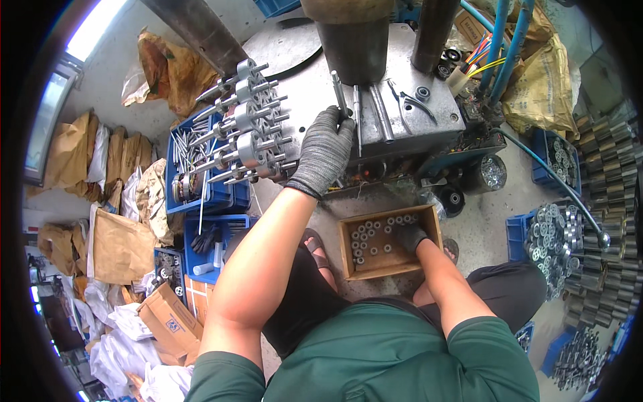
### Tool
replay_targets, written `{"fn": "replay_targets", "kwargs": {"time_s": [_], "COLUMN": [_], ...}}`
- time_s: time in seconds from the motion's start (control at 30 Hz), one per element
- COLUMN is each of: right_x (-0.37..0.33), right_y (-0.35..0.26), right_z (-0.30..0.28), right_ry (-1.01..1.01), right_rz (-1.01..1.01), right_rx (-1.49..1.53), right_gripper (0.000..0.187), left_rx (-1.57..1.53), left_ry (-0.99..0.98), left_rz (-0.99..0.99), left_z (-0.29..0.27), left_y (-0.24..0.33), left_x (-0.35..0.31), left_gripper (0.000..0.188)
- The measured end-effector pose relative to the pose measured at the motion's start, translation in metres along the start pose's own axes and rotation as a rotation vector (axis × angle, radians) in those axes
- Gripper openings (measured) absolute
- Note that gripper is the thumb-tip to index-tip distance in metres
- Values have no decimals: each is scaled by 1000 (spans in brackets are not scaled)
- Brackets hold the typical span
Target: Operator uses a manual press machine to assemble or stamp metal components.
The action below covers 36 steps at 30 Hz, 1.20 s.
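Note:
My left hand, in a grey knit glove, is at the front edge of the steel press table. Its fingers close around the lower end of a slim metal shaft that stands nearly upright. My right hand, in a dark glove, reaches into the right side of a shallow wooden box on the floor between my feet. Small ring-shaped bearings lie in that box; my right fingertips are too dark to make out. Beside the left hand, a thin rod and a thicker bar lie on the table.
Pliers and a loose bearing lie on the table's right. A thick press ram hangs overhead. Rotors on shafts are stacked at left above a blue crate. Blue bins and metal parts stand at right.

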State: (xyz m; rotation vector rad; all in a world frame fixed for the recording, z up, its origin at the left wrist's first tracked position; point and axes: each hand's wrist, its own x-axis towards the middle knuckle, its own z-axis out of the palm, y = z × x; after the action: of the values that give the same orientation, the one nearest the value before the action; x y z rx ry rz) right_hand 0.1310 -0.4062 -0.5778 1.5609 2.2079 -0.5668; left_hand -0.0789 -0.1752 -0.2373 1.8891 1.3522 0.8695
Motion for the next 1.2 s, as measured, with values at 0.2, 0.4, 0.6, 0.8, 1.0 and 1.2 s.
{"fn": "replay_targets", "kwargs": {"time_s": [0.2,0.4,0.6,0.8,1.0,1.2], "right_x": [-14,6,28,17,-23,-122], "right_y": [-26,-77,-70,-62,-63,-8], "right_z": [-48,-46,-2,-17,-180,-369], "right_ry": [-184,-207,-58,19,-282,129], "right_rz": [-107,-51,-26,-111,-414,-335], "right_rx": [26,39,153,213,7,-2], "right_gripper": [40,41,43,45,51,33], "left_rx": [-34,17,39,-14,-160,-401], "left_ry": [-20,-43,-48,-48,-2,17], "left_rz": [-1,-46,-28,-21,-13,84], "left_z": [2,-4,-7,-8,-10,-17], "left_y": [-9,8,14,13,28,61], "left_x": [5,-1,-3,-3,-7,-32], "left_gripper": [23,30,29,28,26,19]}}
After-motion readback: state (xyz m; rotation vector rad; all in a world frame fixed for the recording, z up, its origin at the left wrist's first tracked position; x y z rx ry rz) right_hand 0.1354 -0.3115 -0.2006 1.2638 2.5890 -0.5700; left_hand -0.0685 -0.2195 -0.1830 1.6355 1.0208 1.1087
